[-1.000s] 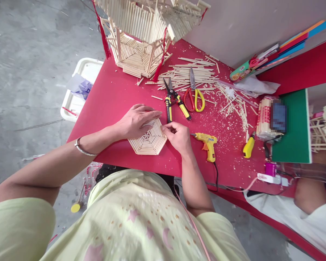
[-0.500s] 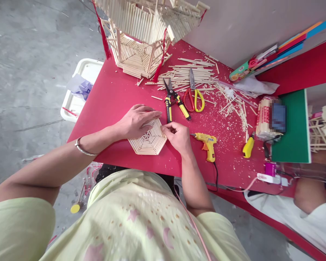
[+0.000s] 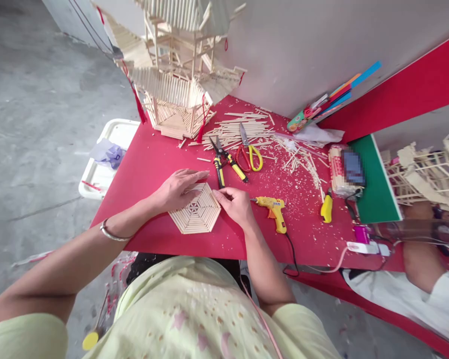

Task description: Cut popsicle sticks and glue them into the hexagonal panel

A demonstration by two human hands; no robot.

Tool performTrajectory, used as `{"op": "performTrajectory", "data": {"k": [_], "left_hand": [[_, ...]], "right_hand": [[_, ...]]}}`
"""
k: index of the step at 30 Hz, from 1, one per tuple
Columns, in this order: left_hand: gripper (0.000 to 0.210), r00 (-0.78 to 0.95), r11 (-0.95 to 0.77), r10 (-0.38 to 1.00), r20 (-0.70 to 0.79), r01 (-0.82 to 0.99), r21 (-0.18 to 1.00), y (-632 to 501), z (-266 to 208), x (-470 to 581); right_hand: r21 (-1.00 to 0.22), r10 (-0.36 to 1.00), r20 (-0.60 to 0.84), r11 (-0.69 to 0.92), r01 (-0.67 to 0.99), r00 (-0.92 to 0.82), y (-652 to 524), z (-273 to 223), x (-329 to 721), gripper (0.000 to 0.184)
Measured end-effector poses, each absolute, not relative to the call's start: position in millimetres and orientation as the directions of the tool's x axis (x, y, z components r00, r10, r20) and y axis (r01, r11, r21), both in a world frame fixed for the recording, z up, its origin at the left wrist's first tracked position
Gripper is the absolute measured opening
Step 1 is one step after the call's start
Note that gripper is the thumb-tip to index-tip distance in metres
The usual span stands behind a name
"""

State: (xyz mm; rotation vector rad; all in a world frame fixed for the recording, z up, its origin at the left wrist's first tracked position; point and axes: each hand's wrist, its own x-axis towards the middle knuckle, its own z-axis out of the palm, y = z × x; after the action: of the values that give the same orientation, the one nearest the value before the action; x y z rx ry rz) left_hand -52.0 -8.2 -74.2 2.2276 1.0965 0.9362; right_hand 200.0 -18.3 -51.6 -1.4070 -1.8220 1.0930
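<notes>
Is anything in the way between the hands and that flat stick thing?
Nothing visible is. The left hand lies over the upper left part of the stick panel, and the right hand's fingertips are at its upper right edge. The glue gun lies right of them, not between.

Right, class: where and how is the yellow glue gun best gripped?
Probably by the handle, coming from the near right: the glue gun lies on its side, handle towards the table's near edge, nozzle pointing left at the right hand.
</notes>
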Motion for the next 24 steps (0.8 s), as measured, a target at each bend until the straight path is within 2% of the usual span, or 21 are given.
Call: {"op": "performTrajectory", "data": {"k": [4,8,11,13,15,17,24], "left_hand": [[0.051,0.336,-0.433,0.894,0.295,0.484,0.761,-8,-66,-53],[0.043,0.203,-0.339,0.940,0.274,0.494,0.800,-10,-56,-53],[0.038,0.151,-0.313,0.950,0.274,0.506,0.804,-10,-53,-54],[0.036,0.123,-0.297,0.954,0.272,0.508,0.808,-9,-53,-54],[0.035,0.090,-0.280,0.958,0.273,0.511,0.812,-9,-53,-55],[0.034,0.058,-0.268,0.959,0.279,0.513,0.815,-8,-54,-56],[0.033,-0.009,-0.224,0.965,0.264,0.501,0.836,-4,-58,-60]], "right_hand": [[-0.809,0.947,0.063,0.234,0.539,-0.315,-10,-25,214,0.029],[-0.643,0.945,0.136,0.313,0.699,-0.299,30,5,245,0.026],[-0.419,0.963,0.094,0.267,0.868,-0.251,80,15,269,0.023],[-0.137,0.986,0.034,0.169,0.976,-0.166,115,15,280,0.026],[-0.025,0.991,0.039,0.129,0.991,-0.128,143,10,286,0.032],[0.033,0.990,0.031,0.137,0.990,-0.138,165,4,289,0.037],[0.215,0.935,-0.123,0.354,0.910,-0.334,200,-6,293,0.045]]}}
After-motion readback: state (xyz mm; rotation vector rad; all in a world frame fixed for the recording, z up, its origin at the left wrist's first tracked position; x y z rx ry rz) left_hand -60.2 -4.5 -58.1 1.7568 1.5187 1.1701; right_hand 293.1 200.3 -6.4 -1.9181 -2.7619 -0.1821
